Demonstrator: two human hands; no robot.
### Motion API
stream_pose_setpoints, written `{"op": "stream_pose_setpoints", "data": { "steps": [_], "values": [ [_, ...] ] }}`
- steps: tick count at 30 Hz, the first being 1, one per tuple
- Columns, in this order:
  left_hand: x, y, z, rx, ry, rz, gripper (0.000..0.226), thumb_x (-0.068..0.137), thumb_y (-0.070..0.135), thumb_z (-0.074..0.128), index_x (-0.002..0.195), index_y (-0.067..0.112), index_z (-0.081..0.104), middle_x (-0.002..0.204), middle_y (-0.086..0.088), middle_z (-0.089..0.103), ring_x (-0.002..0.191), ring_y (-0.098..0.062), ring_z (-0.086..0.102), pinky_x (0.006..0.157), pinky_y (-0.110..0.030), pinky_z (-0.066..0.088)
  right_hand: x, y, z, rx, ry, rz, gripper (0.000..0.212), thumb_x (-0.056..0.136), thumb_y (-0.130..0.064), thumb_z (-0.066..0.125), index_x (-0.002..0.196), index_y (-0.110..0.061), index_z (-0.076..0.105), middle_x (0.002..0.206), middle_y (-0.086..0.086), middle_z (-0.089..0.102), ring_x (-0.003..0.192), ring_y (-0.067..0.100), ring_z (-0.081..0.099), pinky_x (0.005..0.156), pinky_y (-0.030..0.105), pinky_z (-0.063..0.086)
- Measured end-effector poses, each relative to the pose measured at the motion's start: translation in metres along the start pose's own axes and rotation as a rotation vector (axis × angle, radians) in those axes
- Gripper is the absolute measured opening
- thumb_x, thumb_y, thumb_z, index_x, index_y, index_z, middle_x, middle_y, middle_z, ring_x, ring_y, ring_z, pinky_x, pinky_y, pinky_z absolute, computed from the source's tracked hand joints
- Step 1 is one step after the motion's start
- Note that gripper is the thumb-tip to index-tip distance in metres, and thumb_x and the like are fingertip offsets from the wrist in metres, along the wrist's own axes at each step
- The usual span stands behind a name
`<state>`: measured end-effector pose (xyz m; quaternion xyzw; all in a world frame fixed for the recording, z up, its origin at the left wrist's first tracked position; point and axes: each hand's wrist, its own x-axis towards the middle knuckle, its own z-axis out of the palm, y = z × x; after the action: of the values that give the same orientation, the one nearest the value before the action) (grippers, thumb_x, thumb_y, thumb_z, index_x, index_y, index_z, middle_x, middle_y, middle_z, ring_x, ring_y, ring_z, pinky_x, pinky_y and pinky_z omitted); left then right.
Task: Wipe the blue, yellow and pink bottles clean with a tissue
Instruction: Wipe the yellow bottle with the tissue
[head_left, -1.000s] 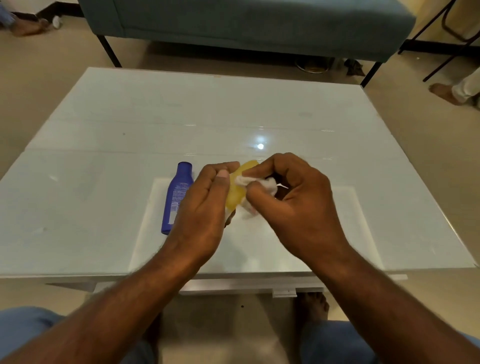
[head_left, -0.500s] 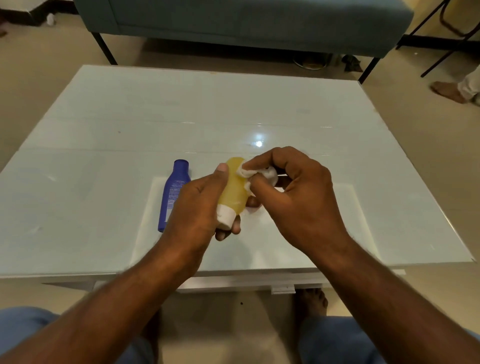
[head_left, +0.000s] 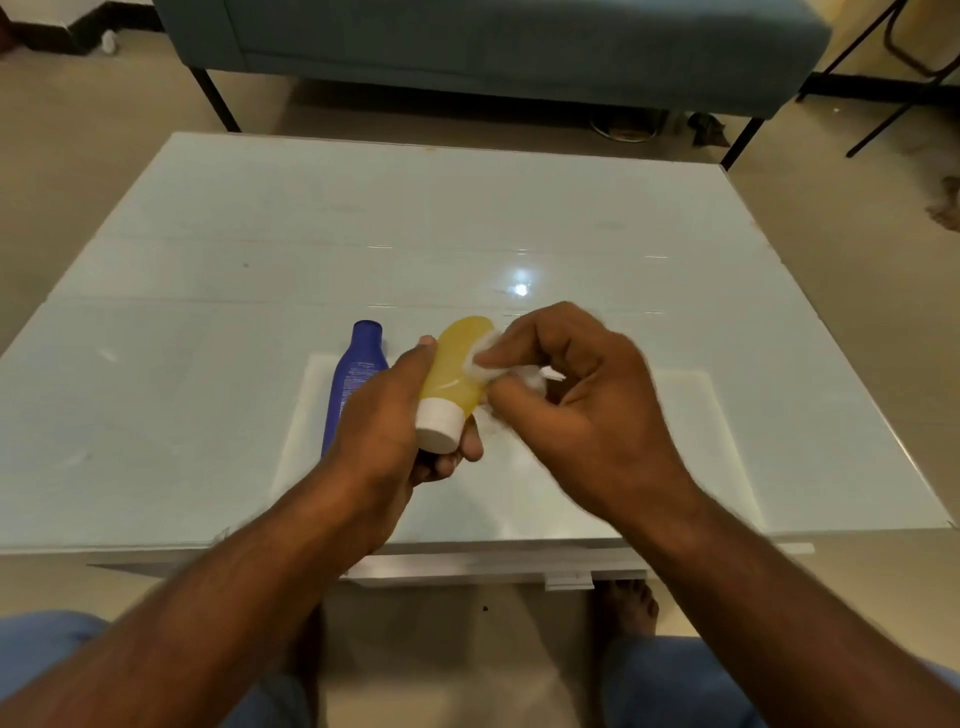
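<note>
My left hand (head_left: 382, 431) grips a yellow bottle (head_left: 456, 364) with a white cap, held above the table, cap end toward me. My right hand (head_left: 582, 400) pinches a crumpled white tissue (head_left: 488, 366) against the right side of the yellow bottle. A blue bottle (head_left: 352, 376) lies on the table just left of my left hand, cap pointing away; its lower part is hidden behind that hand. No pink bottle is in view.
The white glass table (head_left: 208, 312) spreads wide around my hands. A teal sofa (head_left: 493, 41) on black legs stands beyond its far edge. Another person's foot (head_left: 945, 208) rests on the floor at the right. My knees sit below the near edge.
The yellow bottle has turned in my left hand so its white cap now shows toward me. My right hand has slid the tissue along the bottle's side.
</note>
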<state>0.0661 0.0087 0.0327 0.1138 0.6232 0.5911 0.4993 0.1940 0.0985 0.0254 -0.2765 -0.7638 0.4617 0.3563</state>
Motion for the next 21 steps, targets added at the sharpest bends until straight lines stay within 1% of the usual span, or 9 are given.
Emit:
{"op": "stream_pose_setpoints", "data": {
  "steps": [3, 6, 8, 9, 12, 14, 16, 19, 21],
  "values": [
    [0.000, -0.002, -0.001, 0.009, 0.029, -0.045, 0.041, 0.100, 0.047, 0.044, 0.086, 0.014, 0.062, 0.052, -0.007, 0.065, 0.049, -0.019, 0.054, 0.053, -0.027, 0.044, -0.004, -0.004, 0.005, -0.038, -0.102, -0.030, 0.007, 0.080, -0.012, 0.074, 0.086, -0.014, 0.075, 0.091, -0.002, 0.070, 0.090, 0.018, 0.070, 0.070, 0.038, 0.063],
    [0.003, -0.002, -0.002, 0.120, -0.069, -0.130, 0.052, 0.100, 0.053, 0.037, 0.095, 0.008, 0.061, 0.054, -0.009, 0.066, 0.049, -0.019, 0.056, 0.047, -0.023, 0.047, 0.006, 0.002, -0.004, -0.037, 0.011, 0.029, 0.007, 0.084, -0.011, 0.075, 0.089, -0.015, 0.077, 0.093, -0.004, 0.074, 0.091, 0.015, 0.072, 0.073, 0.038, 0.064],
    [0.005, -0.002, -0.002, 0.114, -0.140, -0.184, 0.058, 0.099, 0.055, 0.032, 0.099, 0.006, 0.061, 0.056, -0.009, 0.068, 0.049, -0.019, 0.058, 0.046, -0.022, 0.049, 0.011, 0.005, -0.010, -0.024, 0.074, 0.085, 0.009, 0.090, -0.010, 0.075, 0.094, -0.017, 0.080, 0.097, -0.007, 0.078, 0.094, 0.013, 0.074, 0.078, 0.034, 0.065],
    [0.005, -0.002, -0.002, 0.097, -0.134, -0.181, 0.057, 0.099, 0.055, 0.033, 0.099, 0.006, 0.062, 0.057, -0.009, 0.068, 0.050, -0.019, 0.059, 0.046, -0.022, 0.049, 0.012, 0.005, -0.010, -0.017, 0.080, 0.096, 0.009, 0.091, -0.011, 0.076, 0.094, -0.018, 0.080, 0.099, -0.007, 0.078, 0.095, 0.013, 0.074, 0.079, 0.030, 0.064],
    [0.005, -0.002, 0.001, 0.033, 0.006, -0.086, 0.045, 0.100, 0.051, 0.039, 0.093, 0.012, 0.059, 0.056, -0.008, 0.066, 0.053, -0.020, 0.058, 0.050, -0.025, 0.049, 0.003, -0.001, -0.004, 0.017, -0.003, 0.072, 0.007, 0.084, -0.017, 0.074, 0.088, -0.020, 0.078, 0.093, -0.006, 0.076, 0.093, 0.015, 0.074, 0.075, 0.024, 0.062],
    [0.007, -0.003, 0.002, 0.040, 0.122, -0.028, 0.038, 0.100, 0.050, 0.040, 0.091, 0.018, 0.057, 0.066, -0.007, 0.066, 0.058, -0.018, 0.059, 0.051, -0.026, 0.050, -0.003, -0.006, 0.001, -0.007, -0.105, 0.051, 0.007, 0.080, -0.019, 0.073, 0.082, -0.025, 0.075, 0.090, -0.008, 0.074, 0.090, 0.016, 0.074, 0.071, 0.024, 0.061],
    [0.008, -0.005, 0.001, 0.127, 0.179, 0.042, 0.036, 0.100, 0.052, 0.039, 0.093, 0.022, 0.056, 0.074, -0.004, 0.066, 0.062, -0.017, 0.062, 0.054, -0.027, 0.053, -0.003, -0.008, 0.001, -0.052, -0.163, 0.039, 0.009, 0.078, -0.021, 0.073, 0.078, -0.030, 0.073, 0.088, -0.011, 0.073, 0.087, 0.015, 0.073, 0.069, 0.022, 0.060],
    [0.005, -0.008, 0.003, 0.228, 0.154, 0.164, 0.031, 0.098, 0.055, 0.038, 0.085, 0.030, 0.053, 0.062, 0.003, 0.069, 0.063, -0.018, 0.066, 0.063, -0.034, 0.056, 0.004, -0.003, -0.005, -0.032, -0.029, 0.071, 0.008, 0.084, -0.016, 0.075, 0.085, -0.023, 0.079, 0.091, -0.007, 0.077, 0.088, 0.015, 0.075, 0.073, 0.028, 0.063],
    [0.001, -0.010, 0.007, 0.244, 0.137, 0.214, 0.023, 0.097, 0.050, 0.043, 0.082, 0.034, 0.050, 0.065, 0.005, 0.067, 0.064, -0.018, 0.066, 0.068, -0.038, 0.057, 0.010, 0.001, -0.010, -0.018, 0.088, 0.101, 0.013, 0.092, -0.009, 0.074, 0.094, -0.020, 0.081, 0.097, -0.006, 0.079, 0.094, 0.014, 0.076, 0.081, 0.032, 0.065]
  ]
}}
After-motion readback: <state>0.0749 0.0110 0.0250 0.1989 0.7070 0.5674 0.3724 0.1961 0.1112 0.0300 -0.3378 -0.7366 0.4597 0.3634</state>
